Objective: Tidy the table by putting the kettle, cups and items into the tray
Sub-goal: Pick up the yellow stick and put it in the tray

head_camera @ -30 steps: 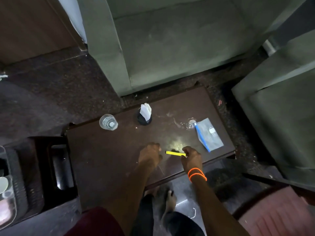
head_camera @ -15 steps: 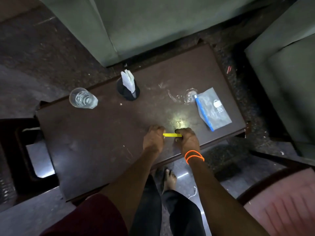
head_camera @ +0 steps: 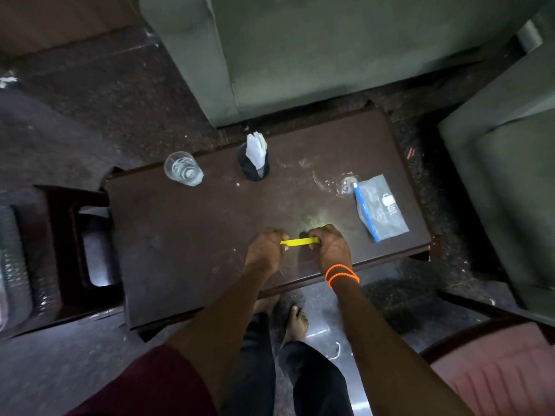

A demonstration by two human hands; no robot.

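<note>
A thin yellow strip [head_camera: 295, 242] lies level just above the dark brown table [head_camera: 180, 250], near its front edge. My left hand [head_camera: 265, 250] pinches its left end and my right hand [head_camera: 330, 247], with orange bands at the wrist, pinches its right end. An empty clear glass [head_camera: 183, 172] stands at the table's far left. A black holder with white paper napkins [head_camera: 255, 160] stands at the far middle. A clear plastic pouch with a blue zip edge [head_camera: 380, 207] lies flat at the right, next to a crumpled bit of clear wrap [head_camera: 345, 183].
A dark tray [head_camera: 57, 253] sits at the far left, lower than the table, next to a clear ribbed container [head_camera: 12, 265] at the frame's edge. Green sofas stand behind [head_camera: 330, 49] and at the right [head_camera: 504, 181]. A pink cushioned seat [head_camera: 495, 370] is at the lower right.
My left hand has closed its fingers on the strip's left end, so both hands now hold it. The view has shifted; the things on the table have not moved.
</note>
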